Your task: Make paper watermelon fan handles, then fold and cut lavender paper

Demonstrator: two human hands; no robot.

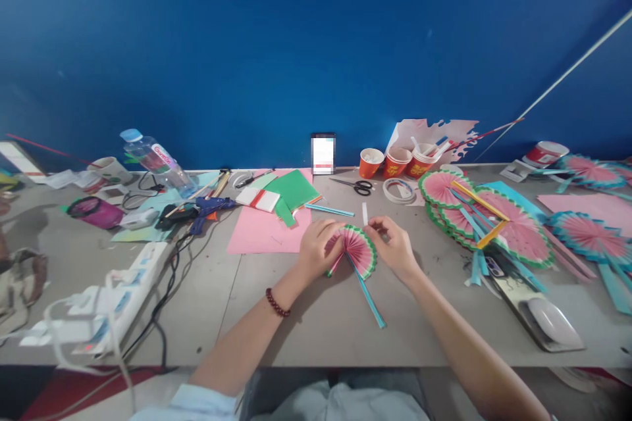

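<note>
A pleated paper fan (363, 253), pink with a green edge, is spread in a near circle above the table, and a blue strip (371, 302) hangs from its centre toward me. My left hand (318, 247) grips its left side, thumb across the pleats. At the upper right of the fan, my right hand (392, 243) has its fingers pinched together around the lower end of a small white strip (365, 213), which points up toward the wall. A beaded bracelet is on my left wrist.
Behind the hands lie pink paper (241, 233), green paper (296, 187), black scissors (360, 187) and a tape roll (399, 191). Finished fans (518, 223) and a mouse (553, 322) are at the right. A glue gun (207, 209), power strip (133, 296) and bottle (160, 159) stand left.
</note>
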